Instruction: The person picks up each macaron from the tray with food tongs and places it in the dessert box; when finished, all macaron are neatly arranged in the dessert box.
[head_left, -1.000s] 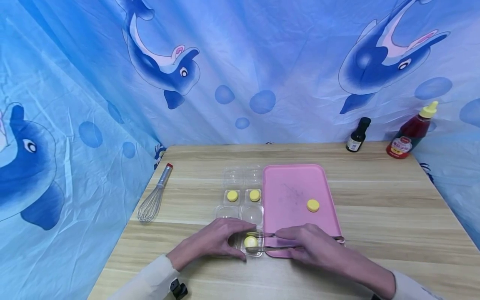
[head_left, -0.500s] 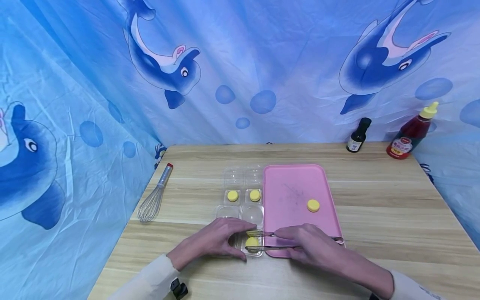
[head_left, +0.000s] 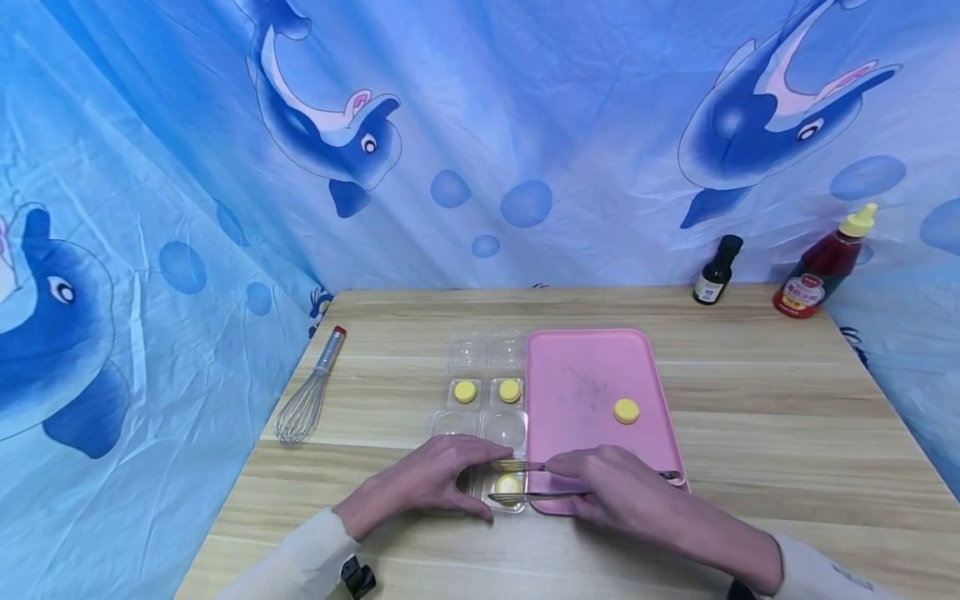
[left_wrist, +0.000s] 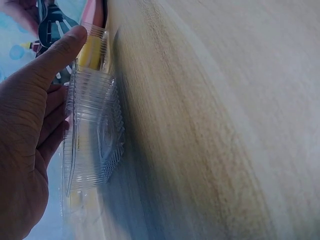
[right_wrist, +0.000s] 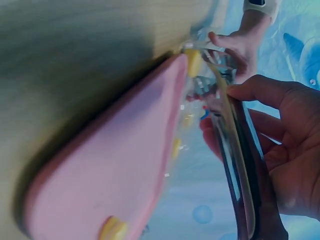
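Observation:
My left hand (head_left: 438, 477) holds the near left end of a clear plastic box (left_wrist: 95, 125), with its thumb along the rim in the left wrist view. In the box's right compartment sits a round yellow macaron (head_left: 508, 484). My right hand (head_left: 618, 487) pinches a pair of metal tongs (right_wrist: 235, 145) between thumb and fingers. The tongs reach left over the pink tray's near edge. Their two tips lie on either side of the macaron, spread a little; whether they touch it I cannot tell. The box's open lid (head_left: 506, 430) lies behind.
A second clear box (head_left: 465, 406) farther back has two yellow macarons. The pink tray (head_left: 577, 358) carries one macaron (head_left: 626, 411). A whisk (head_left: 303, 404) lies at left; a dark bottle (head_left: 714, 273) and a red sauce bottle (head_left: 817, 271) stand back right.
The tongs' tips have spread slightly apart, and my right hand has shifted a little to the left. The macaron in the near box sits slightly farther right. My left hand stays in place.

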